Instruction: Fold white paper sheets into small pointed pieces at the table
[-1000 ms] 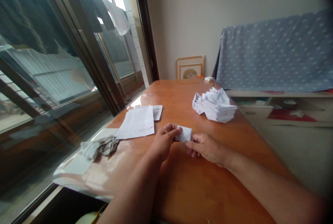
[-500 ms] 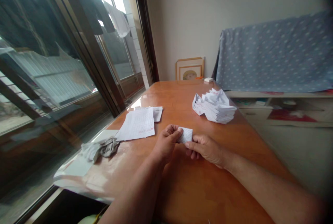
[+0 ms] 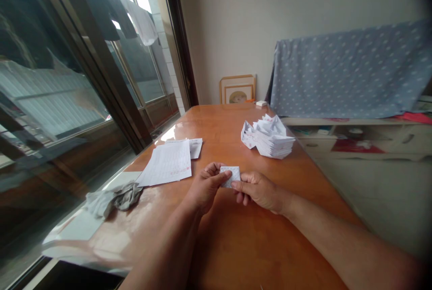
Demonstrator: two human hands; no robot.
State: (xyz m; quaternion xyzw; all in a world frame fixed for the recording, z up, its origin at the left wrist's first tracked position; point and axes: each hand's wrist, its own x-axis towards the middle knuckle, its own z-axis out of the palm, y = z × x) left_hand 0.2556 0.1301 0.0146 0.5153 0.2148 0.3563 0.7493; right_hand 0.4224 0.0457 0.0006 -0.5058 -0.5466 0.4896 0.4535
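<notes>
Between my two hands is a small folded piece of paper, pale and covered with faint writing, held just above the table. My left hand pinches its left side, thumb lying on top. At the lower right corner, my right hand grips it between thumb and fingers. Beyond my right hand stands a folded paper construction, made of many stacked white pieces with pointed tips. Left of my hands lie several written sheets of paper, partly overlapping.
The brown wooden table stretches away from me. A crumpled grey cloth lies on its left side, beside the glass window. A small white box sits at the far edge. Framed pictures lean on the wall, left of a dotted blue cloth.
My view has turned slightly right, so everything sits further left. The folded paper is now more level and squared, with my left thumb further across it. Both hands still hold it.
</notes>
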